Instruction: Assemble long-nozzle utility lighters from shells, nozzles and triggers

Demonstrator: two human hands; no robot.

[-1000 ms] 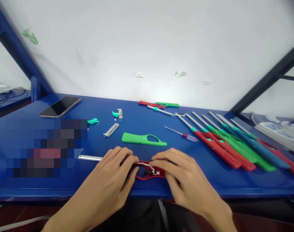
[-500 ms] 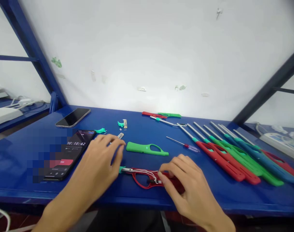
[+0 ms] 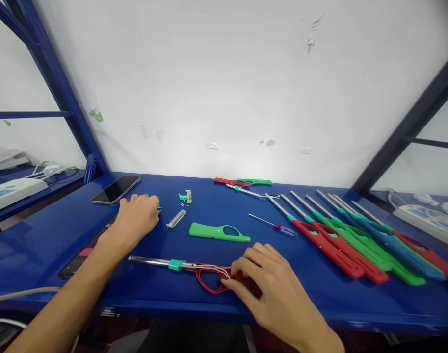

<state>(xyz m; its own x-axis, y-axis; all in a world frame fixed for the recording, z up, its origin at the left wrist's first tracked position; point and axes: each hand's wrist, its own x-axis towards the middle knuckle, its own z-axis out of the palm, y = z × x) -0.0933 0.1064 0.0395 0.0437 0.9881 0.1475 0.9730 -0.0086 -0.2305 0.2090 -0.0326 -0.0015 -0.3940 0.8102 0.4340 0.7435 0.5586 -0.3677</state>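
My right hand (image 3: 270,289) is closed over the handle end of a red half shell of a gas lighter (image 3: 206,285), its thumb and finger pinched at a small black part and white wires. A metal tube (image 3: 153,261) with a teal collar (image 3: 177,265) runs left from that shell along the table. My left hand (image 3: 140,215) has curled fingers at a small teal trigger piece (image 3: 159,208), which shows only in part beside the fingertips. Beyond the tube lies a green half shell (image 3: 218,232). A clear lighter fuel tank (image 3: 176,218) rests left of it.
A screwdriver (image 3: 278,227) lies right of centre. Several assembled lighters (image 3: 330,250) are lined up on the right. A phone (image 3: 84,255) lies under my left forearm, another phone (image 3: 116,189) behind it. Another tank with a trigger (image 3: 187,196) and shells (image 3: 255,182) lie further back.
My left hand has moved left and away from me, from beside the tube to the teal trigger piece. My right hand stays at the red shell. The camera view has shifted slightly.
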